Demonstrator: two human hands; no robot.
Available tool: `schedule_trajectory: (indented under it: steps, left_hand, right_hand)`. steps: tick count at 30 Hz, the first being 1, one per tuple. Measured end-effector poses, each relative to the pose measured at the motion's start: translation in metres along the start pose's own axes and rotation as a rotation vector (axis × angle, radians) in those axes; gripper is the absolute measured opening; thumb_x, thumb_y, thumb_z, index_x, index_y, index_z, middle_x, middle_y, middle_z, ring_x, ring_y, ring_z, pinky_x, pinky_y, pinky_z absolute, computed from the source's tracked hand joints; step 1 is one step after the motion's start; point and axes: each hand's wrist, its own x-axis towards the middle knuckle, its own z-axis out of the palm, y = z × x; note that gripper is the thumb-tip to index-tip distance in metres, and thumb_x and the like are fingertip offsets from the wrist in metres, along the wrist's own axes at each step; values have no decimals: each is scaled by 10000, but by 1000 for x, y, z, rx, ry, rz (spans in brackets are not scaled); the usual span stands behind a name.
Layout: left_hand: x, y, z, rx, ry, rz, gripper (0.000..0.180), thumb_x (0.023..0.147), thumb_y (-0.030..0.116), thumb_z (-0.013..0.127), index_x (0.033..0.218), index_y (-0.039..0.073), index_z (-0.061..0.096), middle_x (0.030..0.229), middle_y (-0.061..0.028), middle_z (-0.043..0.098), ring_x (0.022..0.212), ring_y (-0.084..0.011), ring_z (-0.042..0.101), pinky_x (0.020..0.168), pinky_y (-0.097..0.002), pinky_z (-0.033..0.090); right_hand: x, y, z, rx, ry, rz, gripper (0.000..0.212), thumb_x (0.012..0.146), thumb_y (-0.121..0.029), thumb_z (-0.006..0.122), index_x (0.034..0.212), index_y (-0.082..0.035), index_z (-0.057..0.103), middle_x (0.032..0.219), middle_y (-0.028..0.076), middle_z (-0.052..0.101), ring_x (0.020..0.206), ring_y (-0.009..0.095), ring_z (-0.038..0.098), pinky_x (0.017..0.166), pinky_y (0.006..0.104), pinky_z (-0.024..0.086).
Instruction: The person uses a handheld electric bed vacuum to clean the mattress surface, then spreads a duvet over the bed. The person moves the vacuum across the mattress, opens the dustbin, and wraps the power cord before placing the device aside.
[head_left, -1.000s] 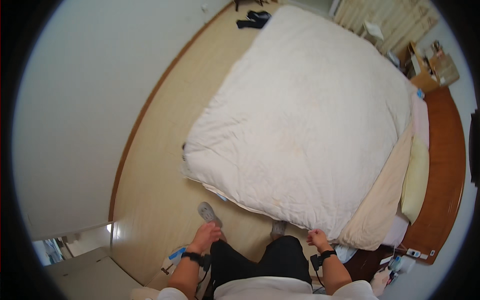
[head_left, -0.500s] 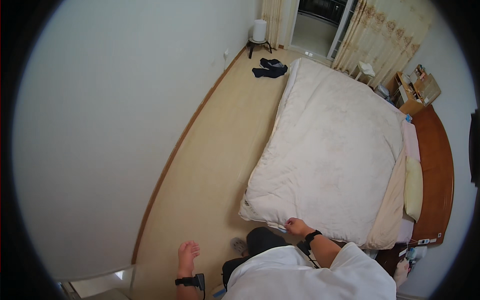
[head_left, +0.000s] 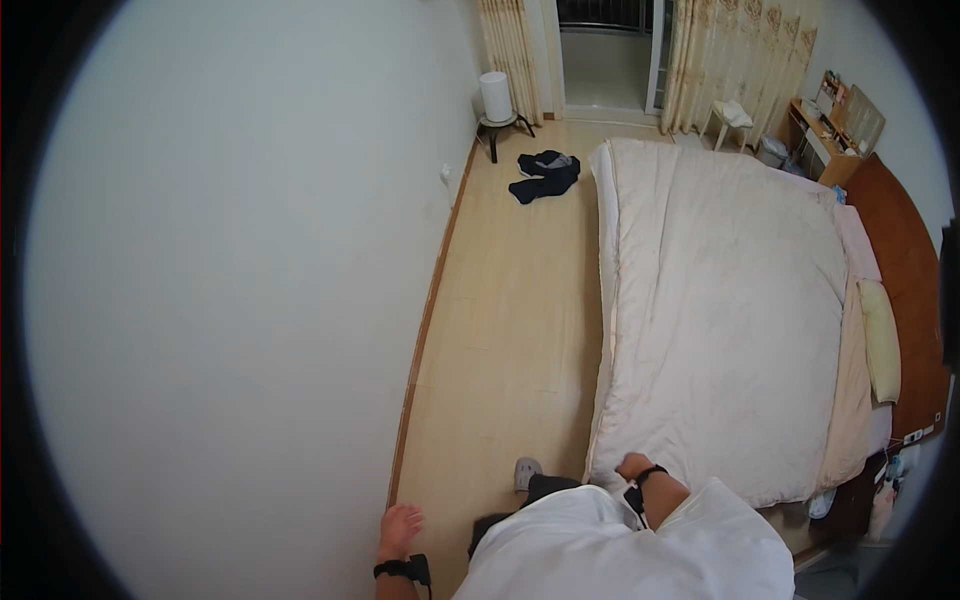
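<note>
A large cream quilt (head_left: 730,320) is spread over the bed. My right hand (head_left: 634,466) is at the quilt's near left corner, its fingers curled onto the fabric and partly hidden. Off to the left, close to the wall, my left hand (head_left: 401,527) hangs with fingers apart and nothing in it. Each wrist wears a black band with a small device.
A wooden headboard (head_left: 905,300) with a yellow pillow (head_left: 880,340) borders the bed's right side. Dark clothes (head_left: 546,177) lie on the floor by a small black-legged stand (head_left: 505,125). A white stool (head_left: 730,120) and wooden desk (head_left: 825,140) stand beyond the bed.
The view has turned, so the bed appears farther right and straighter. The quilt's near left corner, which stuck out, now lies closer to the bed's line. My left hand remains empty.
</note>
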Motion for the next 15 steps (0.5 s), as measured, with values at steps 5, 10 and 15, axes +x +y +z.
schedule_trajectory:
  steps: [5, 10, 15]
  left_hand:
    - [146, 67, -21, 207, 49, -278, 260, 1021, 278, 588, 1202, 96, 635, 1053, -114, 739, 892, -274, 723, 744, -419, 581]
    - [296, 164, 23, 1213, -274, -243, 254, 962, 277, 647, 1148, 109, 685, 1038, -104, 748, 929, -285, 726, 791, -441, 577]
    - [503, 351, 141, 2093, -737, 362, 248, 903, 277, 705, 1094, 122, 736, 1022, -94, 757, 967, -297, 728, 838, -463, 574]
  right_hand:
    - [74, -168, -168, 391, 207, -291, 398, 924, -368, 623, 996, -4, 767, 928, 208, 774, 837, 361, 761, 817, 457, 588]
    - [150, -263, -327, 721, 195, -240, 303, 927, -306, 694, 1020, -20, 732, 887, 148, 772, 775, 235, 767, 768, 383, 595]
    - [227, -269, -442, 892, 217, 104, 283, 931, -289, 699, 1015, -20, 724, 833, 113, 758, 721, 223, 737, 722, 375, 592]
